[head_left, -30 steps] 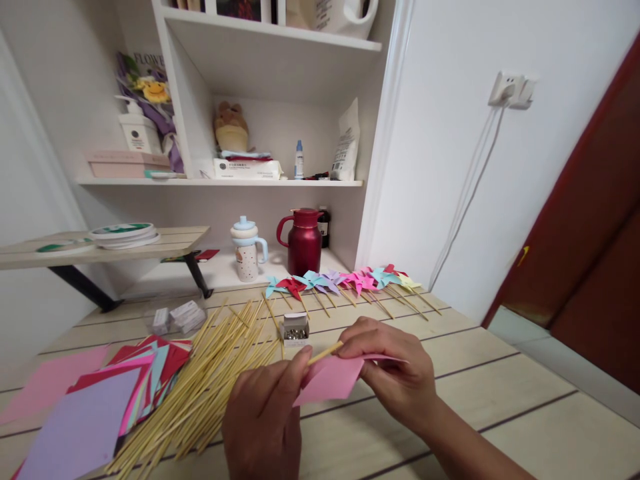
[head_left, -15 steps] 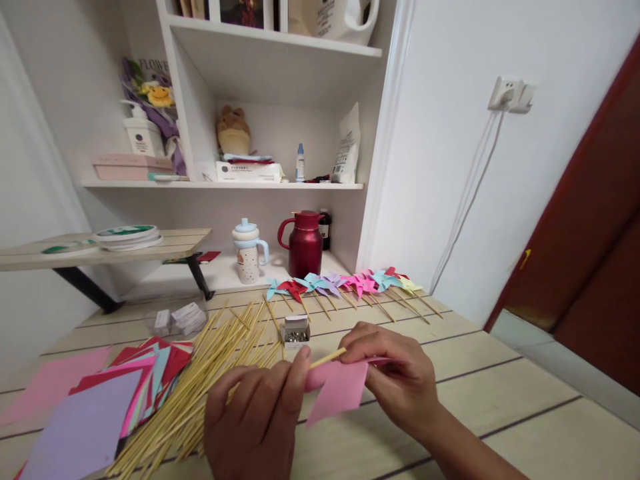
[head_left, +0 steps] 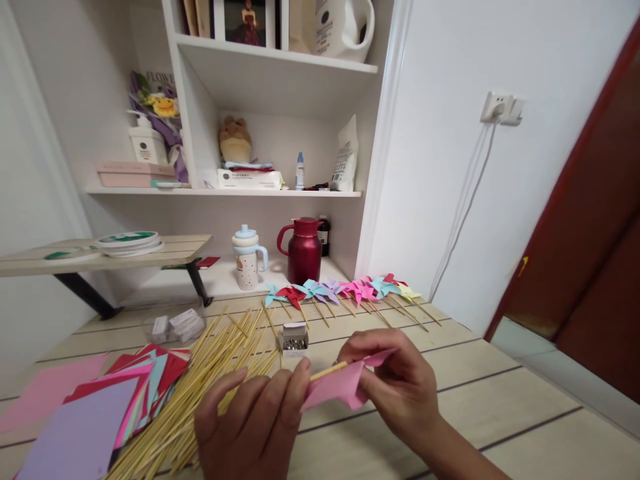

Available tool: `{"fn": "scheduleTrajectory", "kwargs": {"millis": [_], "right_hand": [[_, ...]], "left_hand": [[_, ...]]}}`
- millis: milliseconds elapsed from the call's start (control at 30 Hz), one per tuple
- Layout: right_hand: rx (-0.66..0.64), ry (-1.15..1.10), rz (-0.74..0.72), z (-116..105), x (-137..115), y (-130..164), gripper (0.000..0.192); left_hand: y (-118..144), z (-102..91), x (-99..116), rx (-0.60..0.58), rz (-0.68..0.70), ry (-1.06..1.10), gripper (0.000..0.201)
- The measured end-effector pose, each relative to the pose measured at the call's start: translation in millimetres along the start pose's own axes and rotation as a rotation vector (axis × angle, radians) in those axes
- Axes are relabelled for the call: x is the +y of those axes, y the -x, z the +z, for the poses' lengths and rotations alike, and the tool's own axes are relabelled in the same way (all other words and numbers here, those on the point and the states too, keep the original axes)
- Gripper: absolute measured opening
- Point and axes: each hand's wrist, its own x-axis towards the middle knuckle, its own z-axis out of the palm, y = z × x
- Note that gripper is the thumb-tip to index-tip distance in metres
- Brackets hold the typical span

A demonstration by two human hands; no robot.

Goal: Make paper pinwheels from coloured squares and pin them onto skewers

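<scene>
Between my hands is a pink paper pinwheel (head_left: 336, 388), its folded blades tilted toward me. My left hand (head_left: 255, 417) is closed around a thin wooden stick (head_left: 327, 371), whose tip points right along the paper's upper edge. With thumb and fingers, my right hand (head_left: 395, 387) pinches the pink paper at the stick's end; what lies under those fingertips is hidden. Just beyond the hands stands a small open box of metal pins (head_left: 295, 340). Left of my left hand lies a heap of loose wooden sticks (head_left: 200, 393).
Coloured paper sheets (head_left: 83, 427) are stacked at the left, near a clear container (head_left: 175, 325) with small boxes. Finished pinwheels (head_left: 360, 291) line the table's back. Behind them stand a red jug (head_left: 305, 252) and a cup (head_left: 247, 263). A small raised table (head_left: 185, 247) is at left.
The pink paper has turned, so its blade no longer hangs down as far. My right hand has shifted slightly, fingers more curled around the paper. The camera view has tipped up a little.
</scene>
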Motion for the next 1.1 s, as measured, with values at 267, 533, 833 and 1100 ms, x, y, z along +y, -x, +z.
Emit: {"fn": "scheduleTrajectory", "kwargs": {"millis": [267,533,833,1100], "right_hand": [[-0.067,0.003,-0.092,-0.8,-1.0,-5.1,0.019],[-0.114,0.097,-0.326,0.5,-13.5,-15.1,0.019],[-0.123,0.152,-0.308,-3.1,-6.3,-11.3,0.027],[-0.106,0.15,-0.326,-0.9,-6.8,-13.6,0.035]], "left_hand": [[-4.1,-4.6,-6.2,-0.024,0.109,-0.059,0.028],[-1.6,-3.9,-3.3,-0.005,0.075,-0.028,0.031],[1.0,-3.0,-11.0,-0.023,0.11,0.007,0.023],[-0.3,-2.1,-9.4,-0.005,0.076,0.014,0.024]]}}
